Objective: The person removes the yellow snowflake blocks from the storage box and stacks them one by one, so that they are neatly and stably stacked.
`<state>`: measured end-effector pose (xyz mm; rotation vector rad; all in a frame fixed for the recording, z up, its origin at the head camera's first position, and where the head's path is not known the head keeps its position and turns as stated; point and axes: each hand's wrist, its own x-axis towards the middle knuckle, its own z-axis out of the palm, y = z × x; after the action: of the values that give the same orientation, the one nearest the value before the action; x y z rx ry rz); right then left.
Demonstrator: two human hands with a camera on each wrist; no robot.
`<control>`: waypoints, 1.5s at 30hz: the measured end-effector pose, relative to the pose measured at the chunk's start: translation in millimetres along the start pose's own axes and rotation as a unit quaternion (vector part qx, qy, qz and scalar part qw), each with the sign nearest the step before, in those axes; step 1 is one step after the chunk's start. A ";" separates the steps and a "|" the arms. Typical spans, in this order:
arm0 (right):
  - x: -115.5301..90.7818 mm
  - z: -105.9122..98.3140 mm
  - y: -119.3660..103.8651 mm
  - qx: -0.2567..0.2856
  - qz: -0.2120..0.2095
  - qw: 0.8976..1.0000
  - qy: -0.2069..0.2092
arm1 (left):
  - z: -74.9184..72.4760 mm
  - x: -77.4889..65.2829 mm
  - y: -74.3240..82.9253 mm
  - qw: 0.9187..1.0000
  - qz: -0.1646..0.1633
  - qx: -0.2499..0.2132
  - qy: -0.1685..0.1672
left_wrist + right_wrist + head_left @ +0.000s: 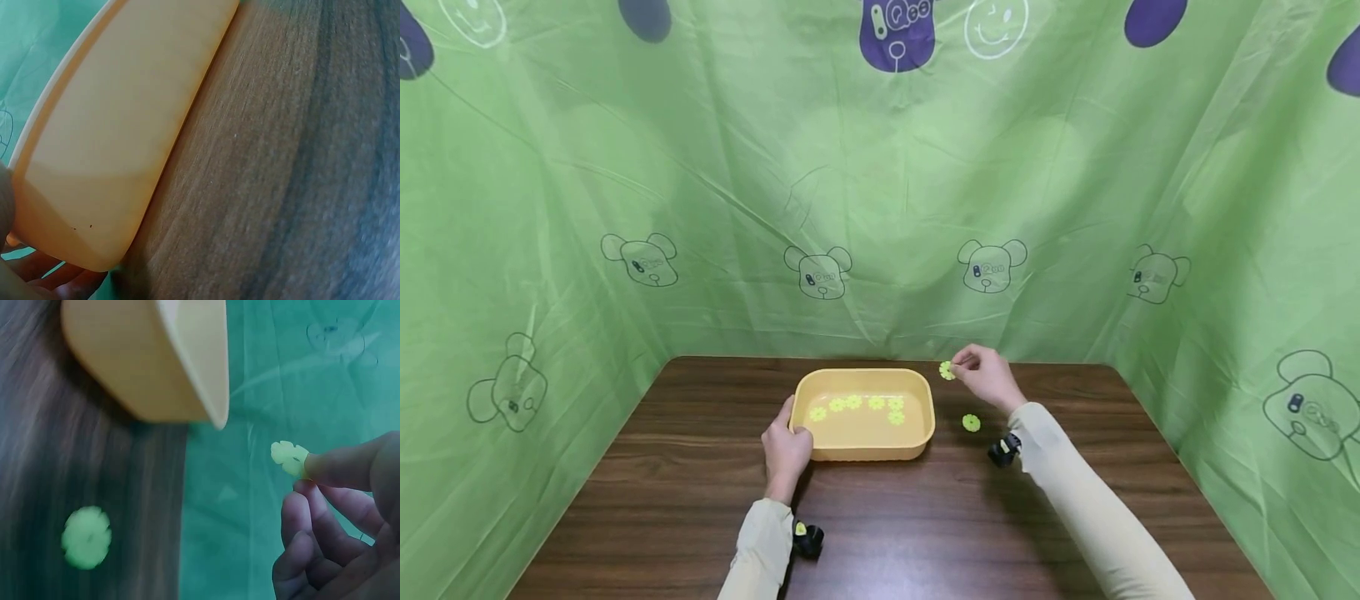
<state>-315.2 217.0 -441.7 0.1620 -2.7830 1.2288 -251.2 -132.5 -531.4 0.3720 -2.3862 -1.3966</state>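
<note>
A yellow plastic basin (868,454) stands on the dark wooden table, with several yellow-green flower-shaped pieces (853,402) lying on its floor. My left hand (786,446) grips the basin's left end, thumb over the rim and fingers beneath the outer wall, as the left wrist view shows. Off the basin's right far corner, my right hand (988,377) pinches one flower-shaped piece (289,457) between thumb and fingertips, above the table. Another flower-shaped piece (972,423) lies on the table, right of the basin and below the right hand.
The wooden table (700,492) ends at a green printed curtain (895,308) at the back and on both sides. A small black wrist camera (808,540) sits on the left wrist, and another black camera (1004,450) on the right.
</note>
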 end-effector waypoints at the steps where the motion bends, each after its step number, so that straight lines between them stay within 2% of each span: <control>1: -1.2 -2.2 5.5 0.001 0.007 1.000 -0.002 | -0.2 0.4 -0.2 1.000 -0.001 0.000 -0.002; 8: -9.1 -6.7 39.9 0.039 0.060 0.997 -0.039 | 0.1 4.1 -0.7 1.000 -0.005 -0.004 -0.008; 15: -13.7 0.5 71.6 0.088 0.116 0.984 -0.098 | 1.2 3.7 2.3 1.000 -0.009 -0.006 -0.006; 20: -16.0 6.1 86.4 0.108 0.144 0.978 -0.108 | 1.1 2.4 3.2 1.000 -0.010 -0.005 -0.009; 30: -19.7 12.5 92.4 0.125 0.148 0.975 -0.107 | 1.0 2.3 3.8 1.000 -0.018 -0.006 -0.014; 38: -22.3 16.0 93.3 0.101 0.162 0.977 -0.095 | 0.3 2.1 2.5 1.000 -0.017 -0.003 -0.015; 45: -25.8 18.4 89.7 0.058 0.140 0.984 -0.094 | -0.3 1.1 0.8 1.000 -0.017 0.003 -0.013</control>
<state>-302.7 264.9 -522.9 -0.1160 -2.9738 1.5142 -252.0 -132.8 -530.4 0.3985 -2.4160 -1.4182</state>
